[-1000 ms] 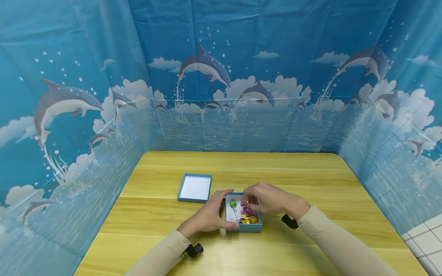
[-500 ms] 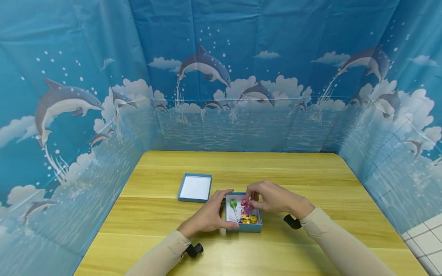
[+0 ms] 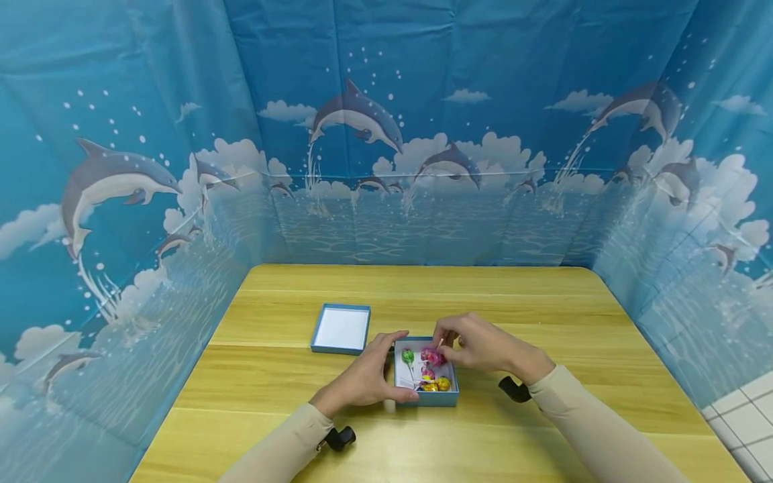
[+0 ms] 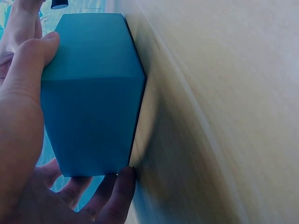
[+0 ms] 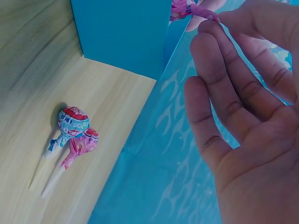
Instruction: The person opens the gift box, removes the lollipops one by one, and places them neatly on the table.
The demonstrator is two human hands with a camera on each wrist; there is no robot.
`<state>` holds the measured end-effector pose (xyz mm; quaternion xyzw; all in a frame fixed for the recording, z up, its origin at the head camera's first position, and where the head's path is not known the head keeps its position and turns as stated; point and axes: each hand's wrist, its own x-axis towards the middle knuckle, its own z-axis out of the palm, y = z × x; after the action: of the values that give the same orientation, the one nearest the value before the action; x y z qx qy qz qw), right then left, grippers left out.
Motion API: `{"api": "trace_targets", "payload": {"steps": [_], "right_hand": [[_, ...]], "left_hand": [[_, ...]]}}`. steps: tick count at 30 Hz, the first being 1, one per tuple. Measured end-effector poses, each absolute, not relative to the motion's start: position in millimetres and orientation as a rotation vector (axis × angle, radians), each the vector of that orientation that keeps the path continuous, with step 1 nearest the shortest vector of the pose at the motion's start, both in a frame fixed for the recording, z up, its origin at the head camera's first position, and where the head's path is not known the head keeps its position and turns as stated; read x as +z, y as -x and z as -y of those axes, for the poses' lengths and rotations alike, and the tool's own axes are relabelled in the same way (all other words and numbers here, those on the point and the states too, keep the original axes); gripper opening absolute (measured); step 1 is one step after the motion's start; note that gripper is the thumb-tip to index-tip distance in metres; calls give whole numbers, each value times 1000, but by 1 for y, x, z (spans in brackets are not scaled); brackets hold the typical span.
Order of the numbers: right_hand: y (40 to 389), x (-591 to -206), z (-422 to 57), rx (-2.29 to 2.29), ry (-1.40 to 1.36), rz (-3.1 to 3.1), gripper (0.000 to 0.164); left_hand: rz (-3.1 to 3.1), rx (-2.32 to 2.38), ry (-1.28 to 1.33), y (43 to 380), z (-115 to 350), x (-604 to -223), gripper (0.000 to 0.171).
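Note:
A blue box point(image 3: 437, 400) with a white inside stands on the table, holding several wrapped lollipops. My left hand point(image 3: 361, 377) grips it from the left, thumb on the near wall and fingers round the far side; the left wrist view shows this grip on the blue walls point(image 4: 93, 121). Over the box's right side, my right hand point(image 3: 480, 345) pinches a pink lollipop point(image 5: 180, 10) by its stick end, between thumb and fingertips. A green lollipop point(image 3: 407, 357) lies at the box's left, and a yellow lollipop point(image 3: 443, 384) at its near right corner.
The box's lid point(image 3: 341, 327) lies inside up, left of and beyond the box. Right of the box, a blue-and-red lollipop point(image 5: 74, 122) and a pink-and-red lollipop point(image 5: 86, 142) lie on the wooden table point(image 3: 513, 443). A dolphin-print curtain point(image 3: 386, 221) surrounds the table.
My right hand has drawn slightly to the right, and the pink lollipop at its fingertips shows more. My left hand and the box have stayed in place.

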<state>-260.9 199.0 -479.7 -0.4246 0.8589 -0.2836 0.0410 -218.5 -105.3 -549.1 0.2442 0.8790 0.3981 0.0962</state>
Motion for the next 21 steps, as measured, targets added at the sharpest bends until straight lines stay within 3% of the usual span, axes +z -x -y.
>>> {"api": "trace_targets", "payload": {"steps": [21], "right_hand": [[258, -480, -217, -1021, 1249, -2726, 11]], "left_hand": [[-2593, 1187, -714, 219, 105, -550, 122]]}}
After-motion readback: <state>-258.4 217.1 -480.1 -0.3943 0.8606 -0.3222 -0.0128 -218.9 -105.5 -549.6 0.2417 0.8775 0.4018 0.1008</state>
